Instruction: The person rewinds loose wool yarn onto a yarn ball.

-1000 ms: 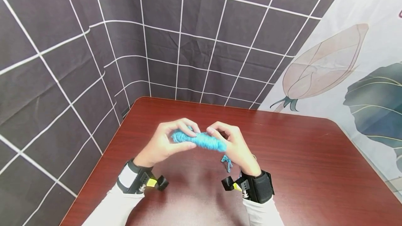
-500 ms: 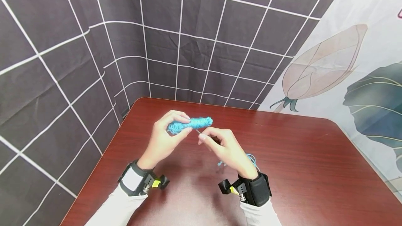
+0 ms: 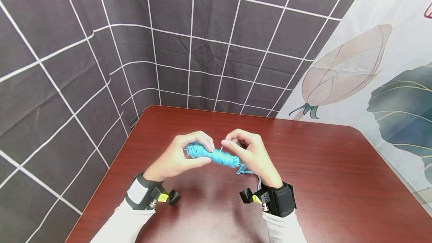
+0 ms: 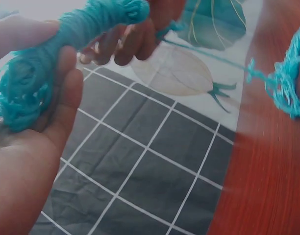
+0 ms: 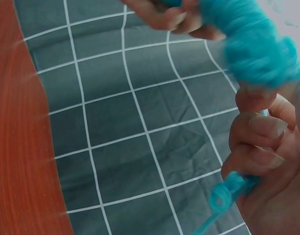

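A bundle of bright blue yarn (image 3: 221,157), wound round its middle with loose loops at one end, is held above the table. My left hand (image 3: 180,155) grips its looped end between thumb and fingers. Just right of that, my right hand (image 3: 248,153) pinches a strand of the same yarn that runs up from the wound part. In the right wrist view the yarn bundle (image 5: 260,46) is blurred, and a knotted bit of yarn (image 5: 228,191) trails out below the curled fingers (image 5: 258,132).
A loose tangle of blue yarn (image 4: 289,73) lies on the reddish-brown table (image 3: 320,183), joined by a strand to the right hand. A dark cloth with white grid lines (image 3: 216,48) and a white cloth with a flower print (image 3: 344,70) hang behind the table.
The bundle tilted up and away from the right hand half a second ago, and has come back down towards it. The right hand has gone from below the bundle to its upper side, strand pinched.
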The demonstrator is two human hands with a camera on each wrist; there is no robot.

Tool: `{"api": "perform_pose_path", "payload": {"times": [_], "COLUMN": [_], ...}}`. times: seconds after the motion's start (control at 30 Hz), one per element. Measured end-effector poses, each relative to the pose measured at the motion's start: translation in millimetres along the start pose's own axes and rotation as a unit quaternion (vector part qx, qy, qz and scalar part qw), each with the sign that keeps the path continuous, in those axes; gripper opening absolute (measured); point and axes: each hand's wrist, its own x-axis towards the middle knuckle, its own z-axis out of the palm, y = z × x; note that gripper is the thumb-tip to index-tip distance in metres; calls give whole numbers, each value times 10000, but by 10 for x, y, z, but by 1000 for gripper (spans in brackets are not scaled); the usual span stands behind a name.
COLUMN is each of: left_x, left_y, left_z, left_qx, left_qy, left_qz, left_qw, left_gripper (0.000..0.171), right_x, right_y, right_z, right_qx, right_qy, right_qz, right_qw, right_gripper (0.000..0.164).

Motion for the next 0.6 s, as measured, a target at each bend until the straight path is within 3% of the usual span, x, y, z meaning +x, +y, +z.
{"api": "perform_pose_path", "payload": {"times": [0.17, 0.27, 0.47, 0.6], "left_x": [-6, -12, 5, -4], "left_y": [32, 41, 28, -89], "left_z": [-15, -23, -33, -27], "left_qx": [-391, -343, 574, 1344], "left_qy": [508, 977, 1687, 1877], "left_qz": [-26, -206, -378, -273], "left_qw": [9979, 9944, 9833, 9726], "left_gripper": [23, 23, 27, 28], "right_x": [7, 7, 13, 10], "right_y": [-103, -97, -103, -99], "right_z": [30, 57, 99, 99], "right_qx": [7, 8, 103, 39], "right_qy": [-327, -443, -875, -1099], "right_qz": [12, -45, 130, 257], "right_qw": [9995, 9990, 9960, 9936], "right_gripper": [10, 11, 11, 14]}}
